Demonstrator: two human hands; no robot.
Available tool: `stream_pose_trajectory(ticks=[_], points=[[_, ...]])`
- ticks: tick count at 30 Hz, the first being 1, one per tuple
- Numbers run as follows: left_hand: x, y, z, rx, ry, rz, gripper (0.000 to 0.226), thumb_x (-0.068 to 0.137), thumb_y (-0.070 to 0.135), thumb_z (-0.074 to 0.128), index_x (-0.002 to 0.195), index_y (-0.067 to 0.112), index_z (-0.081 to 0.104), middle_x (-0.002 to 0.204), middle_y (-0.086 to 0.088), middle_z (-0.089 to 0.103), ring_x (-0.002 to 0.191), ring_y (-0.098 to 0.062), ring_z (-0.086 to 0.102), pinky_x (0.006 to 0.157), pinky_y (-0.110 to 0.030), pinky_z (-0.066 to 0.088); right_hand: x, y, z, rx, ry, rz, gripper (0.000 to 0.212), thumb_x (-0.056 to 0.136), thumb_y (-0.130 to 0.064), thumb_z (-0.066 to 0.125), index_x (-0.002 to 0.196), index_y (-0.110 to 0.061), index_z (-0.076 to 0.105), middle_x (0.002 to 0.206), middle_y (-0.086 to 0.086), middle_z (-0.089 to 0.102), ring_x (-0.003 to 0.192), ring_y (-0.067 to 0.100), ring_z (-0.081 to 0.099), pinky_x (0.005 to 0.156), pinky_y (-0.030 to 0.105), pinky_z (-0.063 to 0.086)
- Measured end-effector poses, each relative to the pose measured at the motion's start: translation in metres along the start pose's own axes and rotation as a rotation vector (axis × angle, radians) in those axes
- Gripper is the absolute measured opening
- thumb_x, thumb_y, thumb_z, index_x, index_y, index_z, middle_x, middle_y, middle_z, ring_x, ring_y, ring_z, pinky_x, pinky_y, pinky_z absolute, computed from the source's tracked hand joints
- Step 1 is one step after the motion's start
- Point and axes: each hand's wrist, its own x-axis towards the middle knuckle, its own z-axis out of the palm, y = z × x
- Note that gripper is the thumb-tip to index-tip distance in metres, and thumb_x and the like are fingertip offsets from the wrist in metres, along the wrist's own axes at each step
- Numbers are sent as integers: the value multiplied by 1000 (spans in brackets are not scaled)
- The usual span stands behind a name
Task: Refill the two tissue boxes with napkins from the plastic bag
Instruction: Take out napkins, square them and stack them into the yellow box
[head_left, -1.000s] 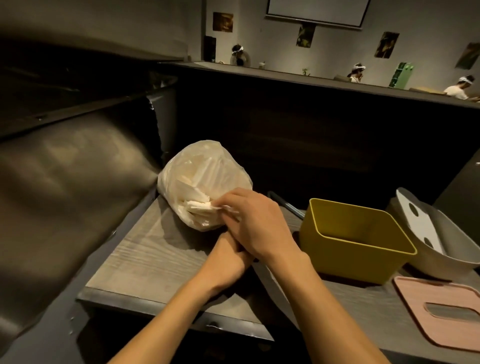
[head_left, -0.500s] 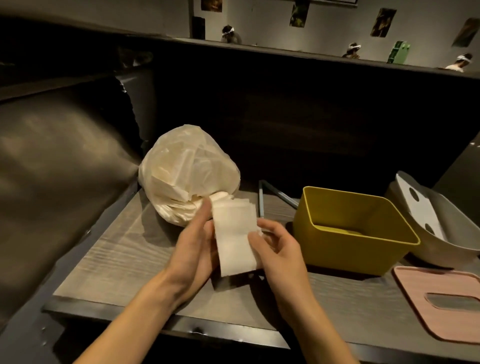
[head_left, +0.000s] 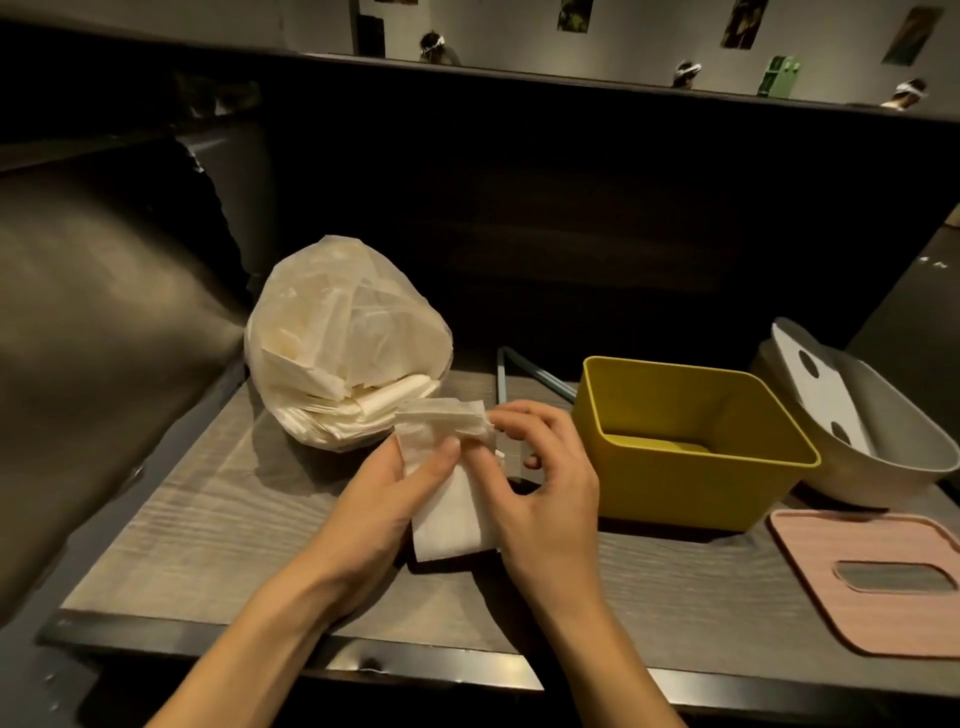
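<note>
At left of centre the plastic bag (head_left: 345, 348) of napkins sits on the wooden table (head_left: 208, 525). Just below it, mid-frame, the left hand (head_left: 384, 512) and right hand (head_left: 545, 499) pinch a folded napkin stack (head_left: 449, 493), fingers curled around it. To the right stands the open yellow tissue box (head_left: 691, 441), then the grey tissue box (head_left: 857, 431), tilted, with a pink lid (head_left: 872, 577) at lower right.
</note>
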Motion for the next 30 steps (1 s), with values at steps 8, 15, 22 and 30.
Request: stream_pose_trajectory(ticks=[8,15,22,30], points=[[-3,6,-5,-59,-175,-84,45,91,27,65,131,7,67,128,-20,69,115,-30,69,85,-31,59,0,-11,-4,348,62,79,10,101,-28,67,110,-31,67,105,-10,72,104,15,68,82,31,59],[-6,6,-8,-78,-236,-54,72,76,61,80,136,23,64,140,-12,64,130,-28,61,103,-37,54,-8,-5,2,300,87,124,25,91,-59,59,115,-53,56,120,1,65,118,32,62,81,53,61],[-6,9,3,-44,-54,-74,33,97,49,61,115,26,77,109,-14,75,100,-27,73,78,-38,58,-8,-4,9,62,-63,62,16,95,-56,57,108,-50,63,111,-20,66,116,14,59,90,39,52],[-5,3,-5,15,-150,-113,44,89,41,69,122,13,72,119,-20,73,110,-33,71,92,-41,59,-6,-19,1,393,-24,143,12,101,-34,58,113,-30,60,95,-3,76,86,18,76,62,37,63]])
